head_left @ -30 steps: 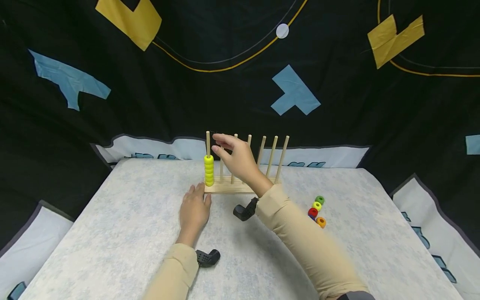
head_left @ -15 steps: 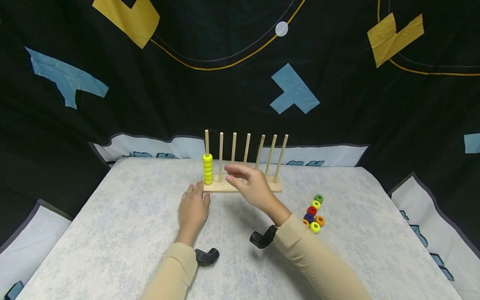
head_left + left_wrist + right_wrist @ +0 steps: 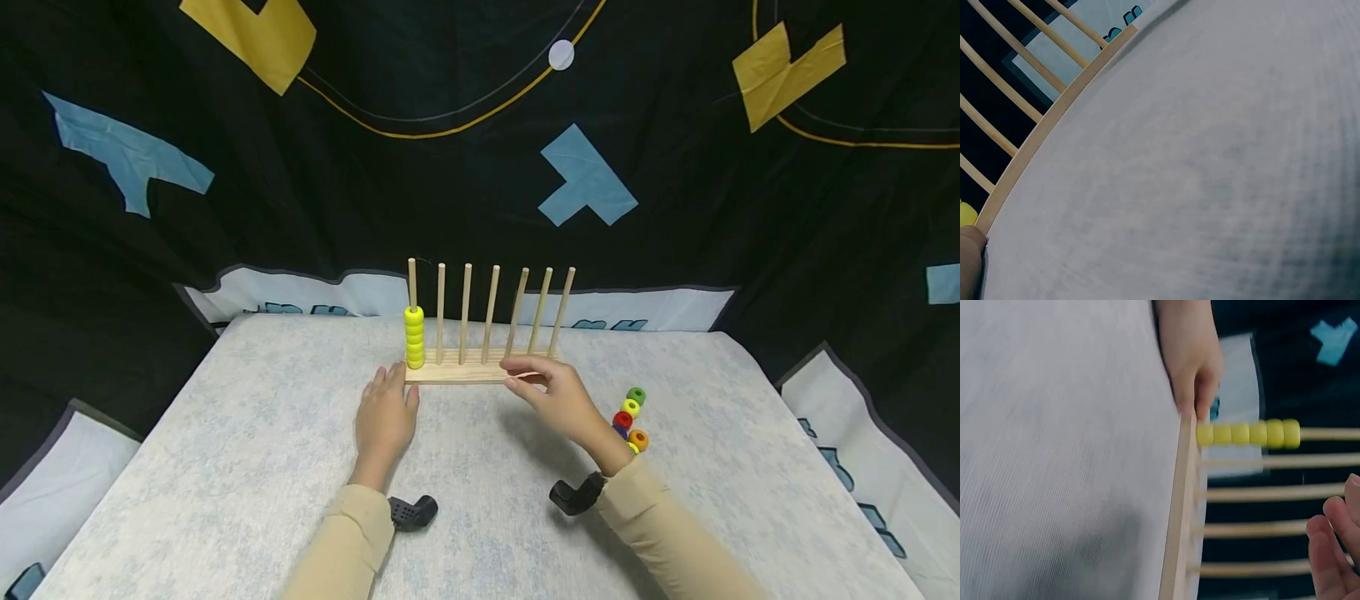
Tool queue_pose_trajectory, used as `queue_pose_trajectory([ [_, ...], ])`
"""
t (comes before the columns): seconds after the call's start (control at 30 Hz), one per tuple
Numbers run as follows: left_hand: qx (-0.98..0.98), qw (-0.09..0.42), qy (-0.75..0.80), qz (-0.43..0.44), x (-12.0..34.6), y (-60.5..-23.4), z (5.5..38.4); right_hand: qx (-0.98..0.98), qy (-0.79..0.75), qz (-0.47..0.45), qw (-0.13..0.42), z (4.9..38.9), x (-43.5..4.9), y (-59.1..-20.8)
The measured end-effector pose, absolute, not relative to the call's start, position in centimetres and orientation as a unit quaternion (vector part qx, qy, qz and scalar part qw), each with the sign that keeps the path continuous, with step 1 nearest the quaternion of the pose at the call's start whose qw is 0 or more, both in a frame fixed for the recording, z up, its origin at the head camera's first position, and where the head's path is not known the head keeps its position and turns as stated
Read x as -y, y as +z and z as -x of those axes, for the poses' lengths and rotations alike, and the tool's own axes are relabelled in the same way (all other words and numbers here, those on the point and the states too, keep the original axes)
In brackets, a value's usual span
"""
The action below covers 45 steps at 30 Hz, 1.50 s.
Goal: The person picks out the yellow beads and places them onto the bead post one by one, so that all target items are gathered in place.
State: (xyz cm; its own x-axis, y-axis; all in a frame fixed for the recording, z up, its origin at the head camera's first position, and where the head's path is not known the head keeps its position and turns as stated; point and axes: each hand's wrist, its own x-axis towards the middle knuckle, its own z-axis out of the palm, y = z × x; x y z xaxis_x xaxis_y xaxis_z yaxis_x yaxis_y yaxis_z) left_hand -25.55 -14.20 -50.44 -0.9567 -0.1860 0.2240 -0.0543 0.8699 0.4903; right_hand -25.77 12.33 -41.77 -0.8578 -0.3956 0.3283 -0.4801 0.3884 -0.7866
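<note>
A wooden bead rack (image 3: 457, 374) with upright pegs stands at the far middle of the table. Several yellow beads (image 3: 415, 337) are stacked on its leftmost peg, also seen as a row of yellow beads (image 3: 1249, 433) in the right wrist view. My left hand (image 3: 386, 421) holds the rack's left end; the right wrist view shows that hand's fingers (image 3: 1205, 394) on both sides of the base. My right hand (image 3: 551, 396) hovers in front of the rack's right part, thumb and fingers apart, with no object visible between them.
Loose beads lie on the table to the right: a green bead (image 3: 636, 395), a yellow bead (image 3: 630, 408), a red bead (image 3: 622, 420) and an orange bead (image 3: 639, 439), with others partly behind my right arm. A black curtain (image 3: 420, 200) hangs behind the table.
My right hand has come down from beside the leftmost peg's top and moved right, to the rack's front right. My left hand keeps its place at the rack's left end.
</note>
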Motion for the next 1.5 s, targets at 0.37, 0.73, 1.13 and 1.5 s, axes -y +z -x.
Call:
queue_pose_trajectory([
  [0.37, 0.958, 0.132, -0.247, -0.058, 14.2, -50.4, 25.5, 0.878, 0.435, -0.183, 0.083, 26.0, -19.9, -42.1],
  [0.73, 0.959, 0.131, -0.246, -0.06, 14.2, -50.2, 25.5, 0.92, 0.379, -0.075, 0.068, 26.2, -26.7, -44.3],
  [1.13, 0.958, 0.13, -0.25, -0.058, 14.2, -50.2, 25.5, 0.935, 0.35, -0.051, 0.033, 26.4, -29.9, -46.8],
  [1.5, 0.958, 0.129, -0.252, -0.053, 14.3, -50.1, 25.4, 0.935, 0.351, -0.049, -0.012, 26.6, -29.9, -47.0],
])
